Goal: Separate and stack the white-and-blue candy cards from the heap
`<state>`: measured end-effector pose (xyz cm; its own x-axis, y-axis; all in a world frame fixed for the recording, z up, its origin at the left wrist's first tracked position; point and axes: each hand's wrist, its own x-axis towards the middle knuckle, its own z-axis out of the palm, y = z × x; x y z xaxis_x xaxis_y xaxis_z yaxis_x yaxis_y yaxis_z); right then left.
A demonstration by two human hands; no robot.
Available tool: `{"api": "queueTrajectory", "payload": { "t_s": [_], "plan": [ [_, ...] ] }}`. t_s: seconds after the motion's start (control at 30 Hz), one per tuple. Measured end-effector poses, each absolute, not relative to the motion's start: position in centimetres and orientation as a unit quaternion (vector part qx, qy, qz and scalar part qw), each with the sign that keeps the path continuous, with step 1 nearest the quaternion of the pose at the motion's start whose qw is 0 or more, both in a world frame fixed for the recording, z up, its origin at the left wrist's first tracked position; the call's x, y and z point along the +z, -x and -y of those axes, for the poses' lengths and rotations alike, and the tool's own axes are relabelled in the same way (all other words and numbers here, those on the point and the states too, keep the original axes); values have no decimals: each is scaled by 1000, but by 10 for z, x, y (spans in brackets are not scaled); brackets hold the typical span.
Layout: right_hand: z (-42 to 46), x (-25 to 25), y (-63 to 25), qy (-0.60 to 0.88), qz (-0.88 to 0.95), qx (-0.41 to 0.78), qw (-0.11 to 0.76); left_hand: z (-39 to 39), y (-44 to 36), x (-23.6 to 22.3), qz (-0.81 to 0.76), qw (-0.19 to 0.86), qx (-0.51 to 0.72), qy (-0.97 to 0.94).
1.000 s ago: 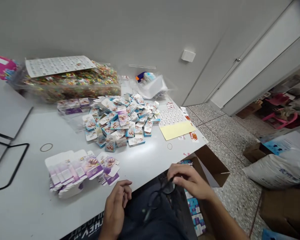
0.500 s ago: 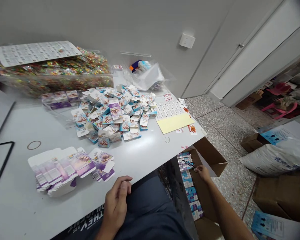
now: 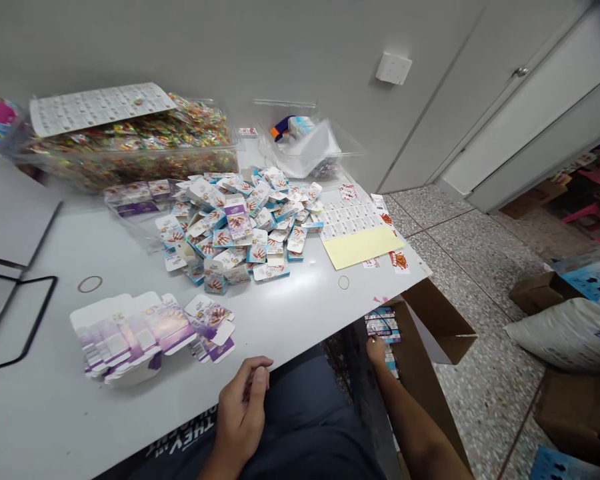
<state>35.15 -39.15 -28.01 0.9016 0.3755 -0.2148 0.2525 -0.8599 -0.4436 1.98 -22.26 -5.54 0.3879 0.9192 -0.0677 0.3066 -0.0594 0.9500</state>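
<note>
Resting at the table's front edge, my left hand (image 3: 243, 403) is loosely closed with the fingers curled, and I see nothing in it. My right hand (image 3: 377, 350) reaches down into an open cardboard box (image 3: 420, 360) beside the table, its fingers closed. A thin black cord (image 3: 391, 320) loops from it over rows of small blue, white and purple packets (image 3: 380, 321). Left of my left hand lie flattened purple cartons (image 3: 135, 330) and a smaller stack of purple cartons (image 3: 213, 323).
Folded small boxes (image 3: 240, 233) form a heap on the white table (image 3: 290, 320). Behind are a clear bin of colourful wrapped pieces (image 3: 180, 150) and another clear bin (image 3: 300, 157). A yellow sheet (image 3: 365, 248) lies right. A white sack (image 3: 565, 333) stands on the floor.
My right hand has moved toward the table side of the cardboard box, bringing the black cord's end with it. My left hand stays at the table edge; the view has shifted slightly.
</note>
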Motion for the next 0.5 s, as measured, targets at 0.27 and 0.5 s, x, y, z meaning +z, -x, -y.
{"api": "queueTrajectory", "payload": {
  "t_s": [0.27, 0.5],
  "plan": [
    [394, -205, -266, 897, 268, -34, 349, 231, -15, -60, -398, 565, 330, -643],
    [263, -29, -185, 580, 677, 74, 448, 253, -4, -76, -416, 597, 421, -542]
  ]
}}
